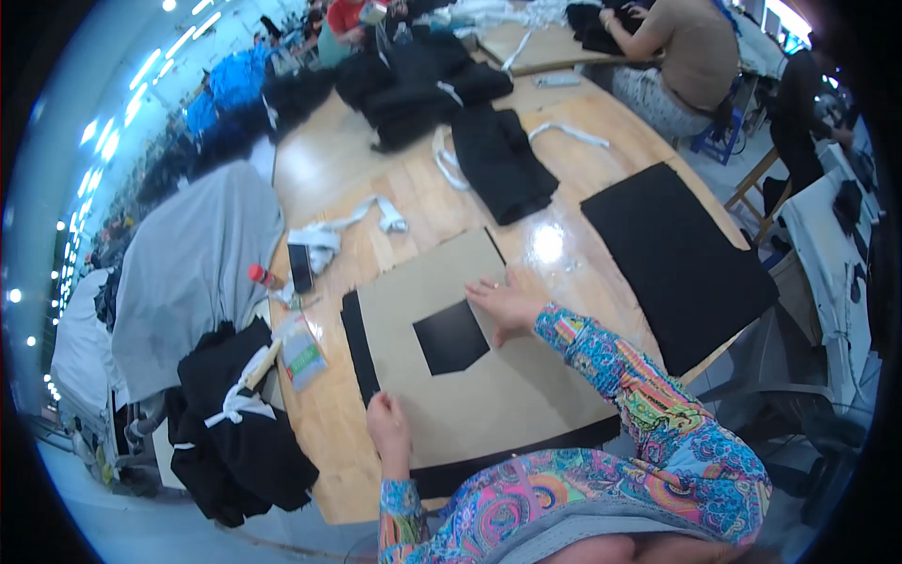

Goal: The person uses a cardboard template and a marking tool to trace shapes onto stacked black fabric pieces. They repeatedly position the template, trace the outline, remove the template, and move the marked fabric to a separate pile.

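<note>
2 bare hands work at 1 long wooden table (413, 202), and everything else is placed from it. Off the table's left edge a grey fabric sheet (193, 273) drapes over a stand, with a heap of black garments (240, 437) tied with white strips just below it. On the table's right part lies a large black fabric panel (676, 258), flat and apart from the hands. At the table's near end a brown cardboard template (470, 376) rests on a black fabric piece (359, 343) whose edges show along the template's left and near sides; a pocket-shaped cutout (451, 336) in the template shows black cloth through it. At the table's middle sits a folded black garment (503, 160), with more black garments (413, 80) piled toward the far end, where another person (681, 47) sits at work. White fabric strips (343, 230) lie left of centre, beside a dark phone (301, 267), and a red-capped bottle (264, 275) stands at the left edge. The right hand (507, 303) lies flat on the template just right of the cutout, fingers spread narrow and pressed down, gripping nothing. The left hand (387, 425) sits at the template's near left edge, fingers curled; whether they pinch the edge, I cannot tell.
</note>
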A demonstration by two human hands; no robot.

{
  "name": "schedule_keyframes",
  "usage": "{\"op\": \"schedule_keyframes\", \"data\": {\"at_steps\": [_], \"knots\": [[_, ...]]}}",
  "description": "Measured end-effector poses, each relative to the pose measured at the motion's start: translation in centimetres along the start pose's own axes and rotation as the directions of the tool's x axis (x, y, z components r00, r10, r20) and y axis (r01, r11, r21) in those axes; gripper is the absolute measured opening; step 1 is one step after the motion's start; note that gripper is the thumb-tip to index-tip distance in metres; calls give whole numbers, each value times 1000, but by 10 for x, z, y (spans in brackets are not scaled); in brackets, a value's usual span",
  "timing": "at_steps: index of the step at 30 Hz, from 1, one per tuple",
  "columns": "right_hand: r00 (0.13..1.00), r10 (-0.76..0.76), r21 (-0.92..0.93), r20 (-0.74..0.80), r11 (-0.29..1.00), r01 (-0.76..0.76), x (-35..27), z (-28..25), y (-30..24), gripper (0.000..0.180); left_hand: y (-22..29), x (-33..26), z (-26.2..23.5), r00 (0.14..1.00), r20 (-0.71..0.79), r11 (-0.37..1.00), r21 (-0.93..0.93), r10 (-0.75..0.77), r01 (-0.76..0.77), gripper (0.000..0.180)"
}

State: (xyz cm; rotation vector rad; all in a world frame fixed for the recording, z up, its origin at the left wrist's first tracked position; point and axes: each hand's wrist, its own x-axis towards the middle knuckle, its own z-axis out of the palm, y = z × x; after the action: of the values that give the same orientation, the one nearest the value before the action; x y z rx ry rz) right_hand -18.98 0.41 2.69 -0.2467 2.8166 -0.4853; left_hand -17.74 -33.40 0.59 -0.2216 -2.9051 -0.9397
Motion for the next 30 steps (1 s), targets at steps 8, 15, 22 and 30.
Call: {"op": "schedule_keyframes", "data": {"at_steps": [8,15,22,30], "knots": [[997,3,40,-78,999,0,-6,12,0,109,-3,-11,-3,998,-65,988,-153,7,-17,32],[985,123,17,-119,992,-121,-15,13,-2,108,-12,-1,-1,990,-134,959,-283,-47,7,28],[929,169,44,-328,986,-164,-40,16,-17,103,9,-6,-26,998,-4,664,-746,-64,40,19],[589,174,267,-789,961,74,-132,46,-62,65,-32,-7,-117,795,-559,598,-728,-235,-335,22]]}}
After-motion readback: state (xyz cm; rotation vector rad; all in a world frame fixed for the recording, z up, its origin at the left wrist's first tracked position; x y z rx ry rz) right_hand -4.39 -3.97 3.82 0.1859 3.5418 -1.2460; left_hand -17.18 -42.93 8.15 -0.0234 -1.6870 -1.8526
